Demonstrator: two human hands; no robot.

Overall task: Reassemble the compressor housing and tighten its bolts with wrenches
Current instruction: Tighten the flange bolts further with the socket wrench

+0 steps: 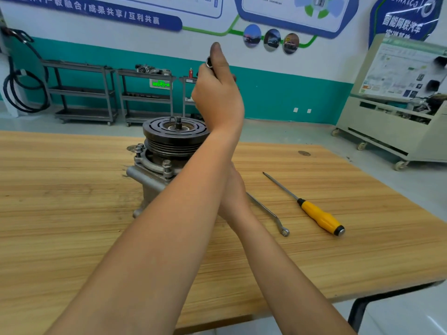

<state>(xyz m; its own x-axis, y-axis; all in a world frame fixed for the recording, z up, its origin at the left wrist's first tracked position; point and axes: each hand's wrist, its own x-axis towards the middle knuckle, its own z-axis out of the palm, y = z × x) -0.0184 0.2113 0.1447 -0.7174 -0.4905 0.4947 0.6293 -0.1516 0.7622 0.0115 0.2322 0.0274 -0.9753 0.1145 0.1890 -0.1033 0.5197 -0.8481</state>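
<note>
The compressor [154, 170] stands upright on the wooden table [72, 213], with its black grooved pulley [174, 136] on top and a threaded shaft at the pulley's centre. Bolts [167, 165] stand in the silver housing flange. My left hand [217, 93] is raised above and behind the pulley, thumb up, gripping a metal tool whose ring-shaped end [209, 62] pokes out of the fist. My right hand [233, 194] is at the compressor's right side, its fingers hidden behind my left forearm. An offset ring wrench [271, 213] runs out from under that hand across the table.
A yellow-handled screwdriver [319, 217] lies on the table to the right of the wrench. The table's right edge and a black leg [358, 310] are near. Grey shelf carts [84, 93] line the far wall, and a training cabinet on wheels [391, 122] stands at the right.
</note>
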